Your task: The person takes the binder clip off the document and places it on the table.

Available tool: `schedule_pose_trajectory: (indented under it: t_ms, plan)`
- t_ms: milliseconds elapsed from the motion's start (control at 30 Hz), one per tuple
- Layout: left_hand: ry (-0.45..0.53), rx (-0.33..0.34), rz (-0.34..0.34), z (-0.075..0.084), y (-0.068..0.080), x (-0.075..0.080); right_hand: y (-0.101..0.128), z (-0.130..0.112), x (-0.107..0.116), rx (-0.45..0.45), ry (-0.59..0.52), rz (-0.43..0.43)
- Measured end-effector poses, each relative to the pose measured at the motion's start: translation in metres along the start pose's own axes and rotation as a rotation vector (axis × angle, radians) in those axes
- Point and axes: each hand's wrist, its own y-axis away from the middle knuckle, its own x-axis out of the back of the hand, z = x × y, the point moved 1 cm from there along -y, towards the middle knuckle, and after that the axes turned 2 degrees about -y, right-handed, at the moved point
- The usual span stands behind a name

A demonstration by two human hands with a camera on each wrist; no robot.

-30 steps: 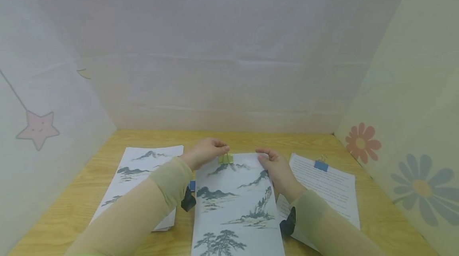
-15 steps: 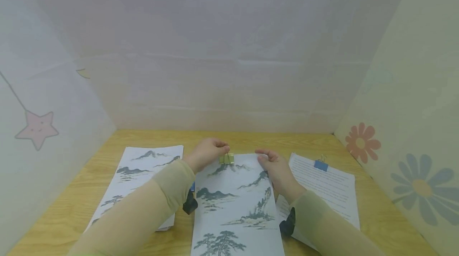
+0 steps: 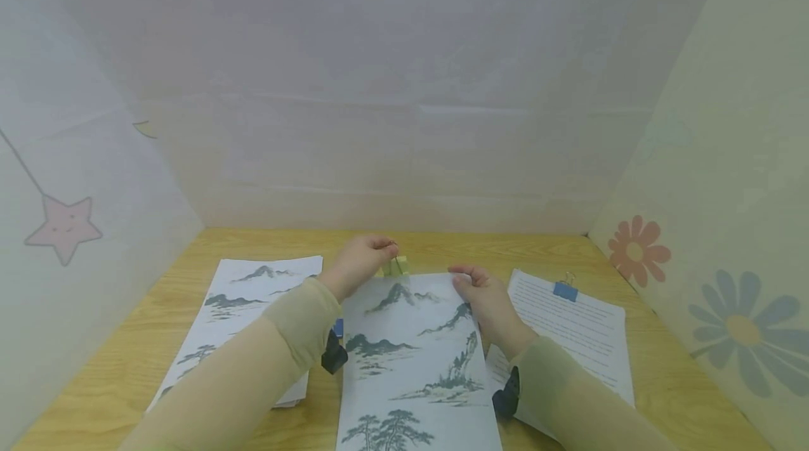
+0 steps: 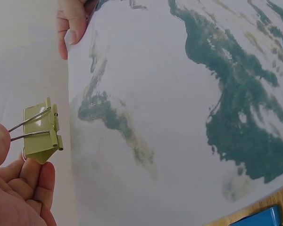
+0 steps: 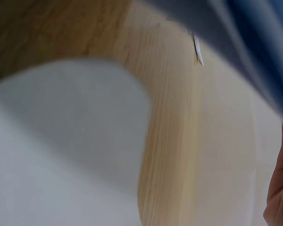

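Observation:
A yellow-green binder clip (image 4: 37,127) is pinched by its wire handles between the thumb and fingers of my left hand (image 3: 359,265). In the left wrist view it stands just off the top edge of some paper printed with ink mountains and pines (image 3: 417,360), with a gap between them. My right hand (image 3: 494,307) grips that paper at its upper right corner, thumb on the front. The right wrist view shows only part of this hand (image 5: 279,188) at the edge; blurred white paper (image 5: 70,155) fills the lower left.
Left lies a stack of similar landscape sheets (image 3: 272,282). To the right are text pages (image 3: 575,338) with a blue binder clip (image 3: 565,291). A blue object (image 4: 259,217) lies on the wooden table (image 3: 505,247), beside the middle paper. Printed cloth walls surround the table.
The yellow-green binder clip has come off the paper's top edge, drawn up and away by my left hand. My right hand keeps its hold on the corner, almost still.

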Motion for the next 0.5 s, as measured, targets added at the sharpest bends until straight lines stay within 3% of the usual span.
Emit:
schedule_pose_trajectory:
  t_ms: [500]
  plan:
    - [0.018, 0.008, 0.022, -0.0045, 0.0009, 0.0061, -0.0102, -0.0019, 0.0100, -0.033, 0.045, 0.007]
